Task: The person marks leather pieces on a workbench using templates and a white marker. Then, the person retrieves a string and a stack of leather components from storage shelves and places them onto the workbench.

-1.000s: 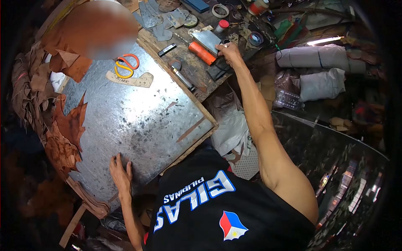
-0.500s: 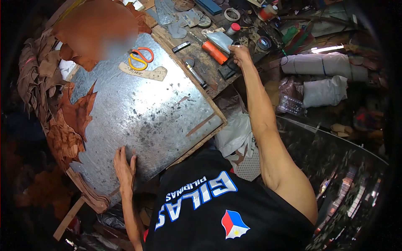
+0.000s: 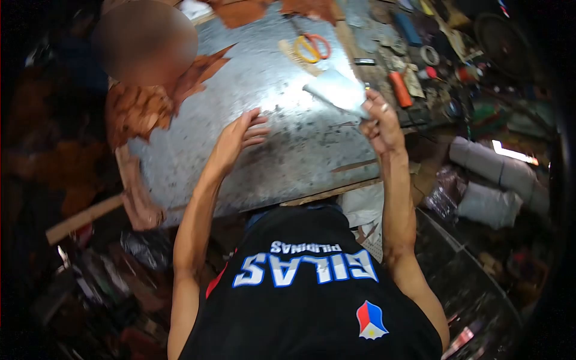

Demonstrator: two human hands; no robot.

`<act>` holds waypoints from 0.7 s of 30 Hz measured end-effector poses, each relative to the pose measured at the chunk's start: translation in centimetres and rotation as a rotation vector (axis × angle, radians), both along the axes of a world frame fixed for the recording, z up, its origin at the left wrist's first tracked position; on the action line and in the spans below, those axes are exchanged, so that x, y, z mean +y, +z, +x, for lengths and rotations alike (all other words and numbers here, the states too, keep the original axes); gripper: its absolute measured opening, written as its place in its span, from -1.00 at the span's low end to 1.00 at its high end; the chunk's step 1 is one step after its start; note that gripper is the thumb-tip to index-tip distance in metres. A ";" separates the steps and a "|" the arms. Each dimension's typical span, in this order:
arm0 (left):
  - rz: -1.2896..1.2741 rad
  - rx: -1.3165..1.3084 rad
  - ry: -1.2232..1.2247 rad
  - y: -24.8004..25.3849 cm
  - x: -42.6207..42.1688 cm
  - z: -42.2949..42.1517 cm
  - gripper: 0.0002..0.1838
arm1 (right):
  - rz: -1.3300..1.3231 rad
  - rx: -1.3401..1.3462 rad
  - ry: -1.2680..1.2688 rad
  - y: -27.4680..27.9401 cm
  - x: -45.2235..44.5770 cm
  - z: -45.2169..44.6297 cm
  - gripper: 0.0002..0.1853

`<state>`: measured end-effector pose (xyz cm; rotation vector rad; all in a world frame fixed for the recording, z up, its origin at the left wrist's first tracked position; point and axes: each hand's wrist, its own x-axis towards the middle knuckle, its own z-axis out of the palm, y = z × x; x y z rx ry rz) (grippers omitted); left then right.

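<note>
My right hand [image 3: 384, 123] grips a flat, shiny metallic-looking piece [image 3: 339, 93] by its right end, over the right part of the metal-topped table [image 3: 210, 156]. The piece is blurred and tilted, with a darker left end. To its left, my left hand [image 3: 243, 135] is raised above the table with its fingers apart and nothing in it. Scissors with red and yellow handles [image 3: 312, 49] lie behind the piece, beside a pale marked template [image 3: 293, 59] that is partly covered.
Brown leather pieces [image 3: 144, 108] lie along the table's left side. On the wooden bench [image 3: 384, 66] at the right are an orange cylinder [image 3: 400, 90], a tape roll [image 3: 429, 55] and a blue block [image 3: 408, 29]. Wrapped rolls [image 3: 492, 162] lie farther right.
My right hand has brought the metallic piece from the bench over the metal table. My left hand has risen and moved forward, towards the table's middle. The view has turned.
</note>
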<state>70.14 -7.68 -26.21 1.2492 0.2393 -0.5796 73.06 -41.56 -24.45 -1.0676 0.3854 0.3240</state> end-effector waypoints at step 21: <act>0.291 -0.234 0.031 -6.1 3.1 -6.4 -0.53 | -0.469 0.022 0.805 -5.6 11.3 -3.8 -0.85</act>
